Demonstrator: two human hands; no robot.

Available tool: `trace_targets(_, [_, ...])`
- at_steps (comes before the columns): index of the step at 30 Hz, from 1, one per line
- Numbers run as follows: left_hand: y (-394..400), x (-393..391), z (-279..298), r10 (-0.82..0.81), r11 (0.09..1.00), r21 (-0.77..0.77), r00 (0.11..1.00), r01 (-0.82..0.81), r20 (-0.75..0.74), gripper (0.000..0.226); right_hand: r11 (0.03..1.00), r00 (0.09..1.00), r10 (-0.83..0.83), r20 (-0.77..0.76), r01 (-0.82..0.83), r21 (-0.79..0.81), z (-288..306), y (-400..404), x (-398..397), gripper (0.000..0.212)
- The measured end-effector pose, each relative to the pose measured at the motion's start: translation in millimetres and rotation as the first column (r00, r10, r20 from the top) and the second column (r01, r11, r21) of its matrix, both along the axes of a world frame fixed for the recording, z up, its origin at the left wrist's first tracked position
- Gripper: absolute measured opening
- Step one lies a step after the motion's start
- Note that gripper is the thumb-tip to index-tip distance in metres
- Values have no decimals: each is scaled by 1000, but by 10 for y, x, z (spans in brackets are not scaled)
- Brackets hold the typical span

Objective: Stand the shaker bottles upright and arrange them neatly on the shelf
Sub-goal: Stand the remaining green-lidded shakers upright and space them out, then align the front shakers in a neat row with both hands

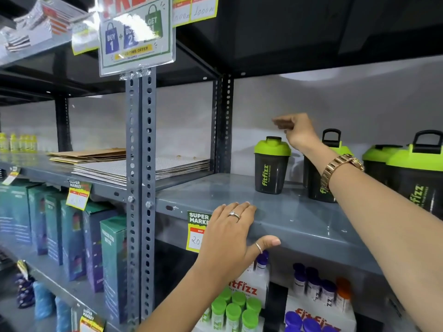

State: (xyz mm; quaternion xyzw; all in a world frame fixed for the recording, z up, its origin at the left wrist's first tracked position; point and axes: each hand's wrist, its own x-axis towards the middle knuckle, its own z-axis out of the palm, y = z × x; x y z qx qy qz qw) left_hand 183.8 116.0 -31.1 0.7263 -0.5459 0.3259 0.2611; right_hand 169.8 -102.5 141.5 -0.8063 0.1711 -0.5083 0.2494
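Right hand (297, 130) hovers empty above the grey shelf (299, 219), fingers loosely curled, holding nothing. Just below it and slightly left stands the leftmost shaker bottle (272, 165), upright, long axis vertical, green lid on top. 3 more shaker bottles (407, 168) stand upright to the right, partly hidden by the forearm. Left hand (230, 236) grips the shelf's front edge, farther from the bottles.
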Motion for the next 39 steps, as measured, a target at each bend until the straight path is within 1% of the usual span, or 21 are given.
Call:
trace_targets(2, [3,5,5,-6,1000,2,1000,6,1,85,996,995,-37,93,44,-79,5,54,-98,58])
trace_targets(4, [14,10,17,-8,1000,14,1000,8,0,90,988,988,-61,142,79,-129,6,145,-221,57])
trace_targets(8, [22,8,31,-4,1000,29,1000,3,14,91,951,965,-195,176,230,-208,-56,277,-500,58])
trace_targets(11, [39,1,84,7,999,45,999,-9,39,96,908,928,-325,182,360,-214,-182,335,-715,53])
trace_targets(13, [38,-15,149,7,999,33,1000,-7,25,100,868,902,-401,163,430,-247,-272,345,-832,48])
trace_targets(15, [-13,-15,220,13,999,-31,999,-15,-44,90,839,881,-457,124,473,-269,-346,338,-923,42])
trace_targets(17, [-91,0,284,-11,996,-91,986,-5,-166,73,822,860,-505,72,505,-263,-413,332,-986,42])
trace_targets(18, [-144,5,313,-36,994,-110,976,13,-214,65,818,849,-526,48,520,-246,-449,327,-1019,46])
trace_targets(20, [-243,43,365,-80,990,-129,964,48,-255,53,828,840,-542,-10,533,-176,-520,328,-1045,62])
trace_targets(22, [-358,97,438,-125,987,-132,943,87,-308,55,857,853,-516,-78,513,-58,-577,306,-1056,83])
trace_targets(23, [-425,126,481,-152,985,-130,918,112,-366,61,870,865,-488,-112,493,14,-597,279,-1058,93])
trace_targets(25, [-560,184,579,-194,981,-116,829,156,-525,80,884,895,-413,-168,438,164,-626,210,-1049,110])
trace_targets(28, [-758,304,718,-212,976,-127,626,178,-750,103,873,931,-313,-185,359,331,-681,91,-1020,123])
trace_targets(29, [-825,353,749,-201,978,-127,566,168,-799,106,864,942,-285,-177,333,377,-698,55,-1012,126])
trace_targets(30, [-891,401,784,-176,982,-113,525,150,-833,108,853,951,-259,-167,307,422,-707,16,-1002,128])
trace_targets(32, [-1004,493,821,-117,990,-68,468,120,-876,106,827,961,-222,-163,274,491,-718,-50,-979,129])
trace_targets(34, [-1104,567,837,-91,991,-39,424,129,-901,104,811,964,-200,-174,262,523,-716,-105,-937,129])
trace_targets(36, [-1171,615,839,-80,987,-16,401,161,-913,103,800,961,-193,-198,271,536,-724,-147,-893,127])
trace_targets(39, [-1265,667,822,-108,981,-34,392,190,-913,87,800,947,-214,-241,311,513,-758,-214,-847,115])
